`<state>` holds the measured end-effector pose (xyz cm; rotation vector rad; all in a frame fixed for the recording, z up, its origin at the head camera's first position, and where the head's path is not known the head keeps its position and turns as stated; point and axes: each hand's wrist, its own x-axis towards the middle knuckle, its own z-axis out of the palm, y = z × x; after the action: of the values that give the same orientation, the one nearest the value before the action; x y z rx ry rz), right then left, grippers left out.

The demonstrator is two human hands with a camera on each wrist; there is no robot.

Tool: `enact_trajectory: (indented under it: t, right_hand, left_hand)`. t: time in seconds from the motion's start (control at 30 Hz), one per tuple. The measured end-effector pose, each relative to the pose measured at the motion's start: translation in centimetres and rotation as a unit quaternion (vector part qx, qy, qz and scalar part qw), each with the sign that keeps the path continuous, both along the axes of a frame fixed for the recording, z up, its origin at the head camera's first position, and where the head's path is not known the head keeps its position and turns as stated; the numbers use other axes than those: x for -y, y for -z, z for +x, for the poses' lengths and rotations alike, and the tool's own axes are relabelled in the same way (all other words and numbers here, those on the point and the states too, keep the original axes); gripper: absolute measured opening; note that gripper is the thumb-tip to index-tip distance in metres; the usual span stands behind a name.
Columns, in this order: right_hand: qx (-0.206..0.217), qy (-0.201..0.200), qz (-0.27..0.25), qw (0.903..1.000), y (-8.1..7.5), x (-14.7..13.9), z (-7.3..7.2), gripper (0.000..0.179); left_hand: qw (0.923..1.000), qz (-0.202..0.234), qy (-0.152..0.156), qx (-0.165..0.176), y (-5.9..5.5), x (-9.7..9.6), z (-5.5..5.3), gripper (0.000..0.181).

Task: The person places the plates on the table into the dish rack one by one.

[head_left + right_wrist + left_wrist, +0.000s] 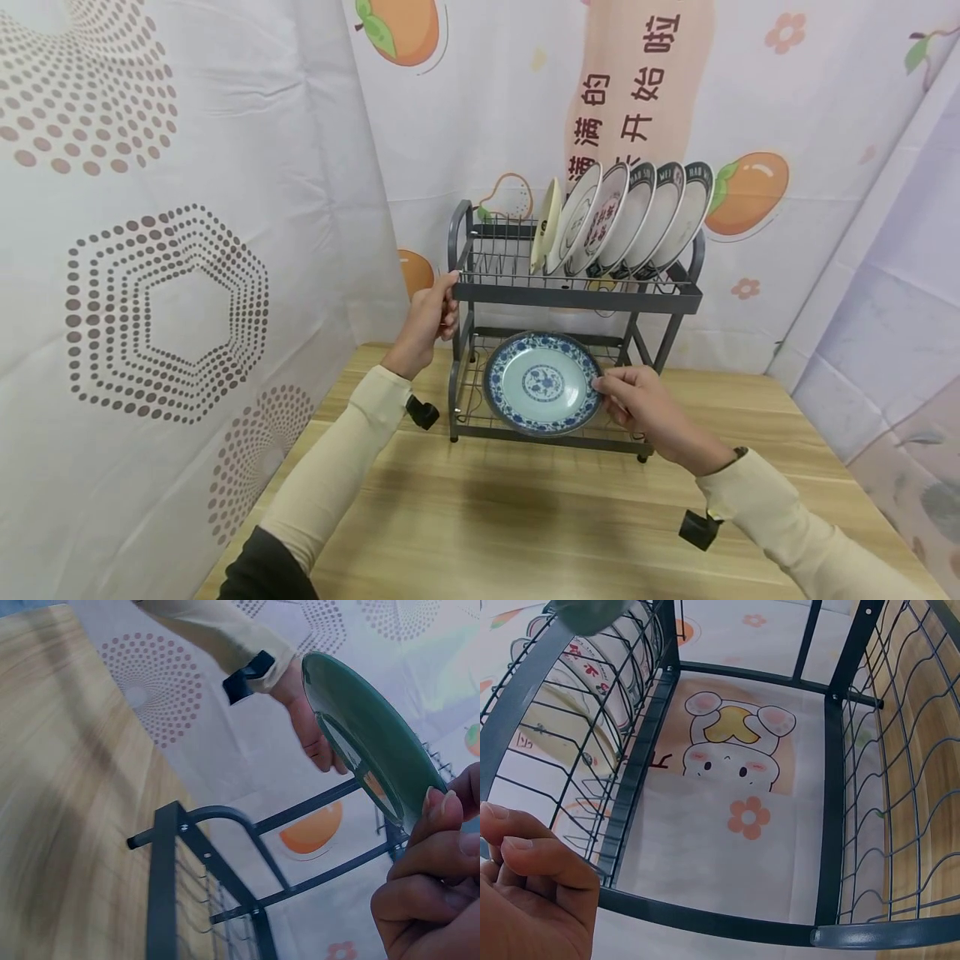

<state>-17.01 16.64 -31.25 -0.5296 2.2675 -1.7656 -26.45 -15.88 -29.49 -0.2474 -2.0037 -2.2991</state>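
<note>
My right hand (641, 408) pinches the right rim of a blue-and-white patterned plate (543, 383). The plate faces me, tilted, in front of the rack's lower tier. From the right wrist camera the plate's plain green underside (375, 712) shows, with thumb and fingers at its edge. My left hand (429, 321) grips the upper left corner of the dark two-tier dish rack (577, 296). In the left wrist view, the curled fingers of that hand (540, 877) lie at the rack's upper bar.
Several plates (626, 217) stand upright in the upper tier, toward its right, a cream plate (547, 225) leftmost. Wire slots (498, 250) show left of them. The rack stands on a wooden table (525, 517), with printed curtains (300, 167) behind and to the left.
</note>
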Motion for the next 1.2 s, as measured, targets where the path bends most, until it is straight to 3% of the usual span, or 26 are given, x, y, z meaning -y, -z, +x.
enact_trajectory:
  t: [0.53, 0.87, 1.0, 1.2]
  right_hand:
    - [-0.043, 0.023, -0.003, 0.9988, -3.9, 0.6, -0.4, 0.032]
    - [-0.089, 0.040, -0.009, 0.9952, -6.7, 1.0, -0.7, 0.029]
    - [-0.104, 0.042, 0.000, 0.9937, -7.9, 1.6, -1.2, 0.028]
    - [-0.125, 0.079, 0.001, 0.9890, -9.2, 2.6, -1.4, 0.033]
  left_hand:
    - [0.9998, -0.007, -0.010, -0.014, 0.4, 0.1, -0.2, 0.051]
    - [0.9997, -0.012, -0.016, -0.015, -0.4, -0.1, -0.6, 0.053]
    - [0.9995, -0.011, -0.027, -0.010, -0.2, 0.3, -0.4, 0.054]
    - [0.9998, -0.006, -0.019, -0.006, 0.3, 0.1, -0.3, 0.055]
